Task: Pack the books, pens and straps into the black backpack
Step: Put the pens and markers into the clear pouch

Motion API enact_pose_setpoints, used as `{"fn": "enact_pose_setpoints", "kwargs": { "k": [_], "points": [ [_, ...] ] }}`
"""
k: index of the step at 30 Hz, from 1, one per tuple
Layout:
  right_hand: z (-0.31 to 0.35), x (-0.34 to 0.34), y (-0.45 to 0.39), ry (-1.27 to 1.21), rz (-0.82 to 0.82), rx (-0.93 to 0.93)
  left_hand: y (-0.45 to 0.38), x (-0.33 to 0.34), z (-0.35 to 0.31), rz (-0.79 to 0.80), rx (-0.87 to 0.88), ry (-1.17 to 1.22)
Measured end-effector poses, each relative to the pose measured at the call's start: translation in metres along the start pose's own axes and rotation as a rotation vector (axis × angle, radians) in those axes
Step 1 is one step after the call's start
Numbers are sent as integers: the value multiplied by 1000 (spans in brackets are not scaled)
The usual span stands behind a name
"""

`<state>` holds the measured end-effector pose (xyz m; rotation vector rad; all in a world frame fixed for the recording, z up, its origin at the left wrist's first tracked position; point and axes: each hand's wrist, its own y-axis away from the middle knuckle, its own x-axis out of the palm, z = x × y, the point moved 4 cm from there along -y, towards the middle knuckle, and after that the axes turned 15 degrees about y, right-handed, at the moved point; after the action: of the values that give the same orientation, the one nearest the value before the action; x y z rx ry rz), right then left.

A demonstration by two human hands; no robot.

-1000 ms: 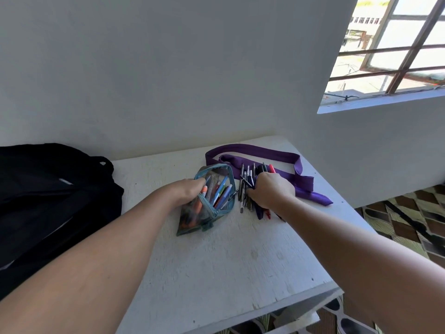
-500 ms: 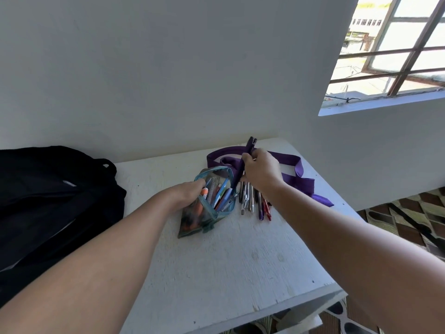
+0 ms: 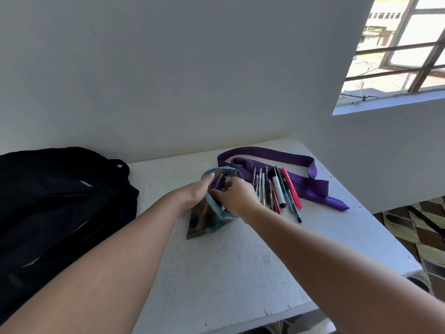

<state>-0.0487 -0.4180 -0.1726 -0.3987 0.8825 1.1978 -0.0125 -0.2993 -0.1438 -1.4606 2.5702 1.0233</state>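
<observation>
A clear pencil pouch (image 3: 204,220) with teal trim stands on the white table (image 3: 228,273), its mouth open. My left hand (image 3: 196,192) grips the pouch's left rim. My right hand (image 3: 237,197) is at the mouth, fingers closed on a dark pen (image 3: 220,183) that pokes into the pouch. Several loose pens (image 3: 277,191) lie in a row just right of my right hand. Behind them lies a purple strap (image 3: 310,179), folded on itself. The black backpack (image 3: 55,201) lies at the table's left. No books show.
A white wall runs right behind the table. A barred window (image 3: 404,56) is at the upper right. Patterned floor tiles (image 3: 423,235) show past the table's right edge. The table's front edge is near my forearms.
My right hand picked a dark pen out of the row, lifted it, and has brought it left and down into the pouch's mouth. My left hand has stayed on the pouch.
</observation>
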Motion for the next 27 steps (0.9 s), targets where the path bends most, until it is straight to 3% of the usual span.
{"fn": "enact_pose_setpoints", "kwargs": {
  "k": [4, 7, 11, 15, 18, 21, 27],
  "points": [
    [-16, -10, -2, 173, -74, 36, -4, -9, -1, -85, 5, 47],
    [-28, -9, -3, 248, 39, 51, -12, -19, 5, -156, -36, 88],
    [-26, -5, -5, 71, 166, 118, -21, -27, 12, -206, -62, 144],
    [-25, 4, -6, -279, 221, 217, -18, -32, 17, -210, -49, 164],
    [-23, 9, -1, -402, 131, 127, -11, -30, 20, -139, -62, 125],
    [-11, 6, 1, -325, 87, -44, -13, -28, 24, -60, -66, 14],
    [12, -4, -5, -235, -14, -165, -22, -53, 19, -219, 130, 23]
  ]
}}
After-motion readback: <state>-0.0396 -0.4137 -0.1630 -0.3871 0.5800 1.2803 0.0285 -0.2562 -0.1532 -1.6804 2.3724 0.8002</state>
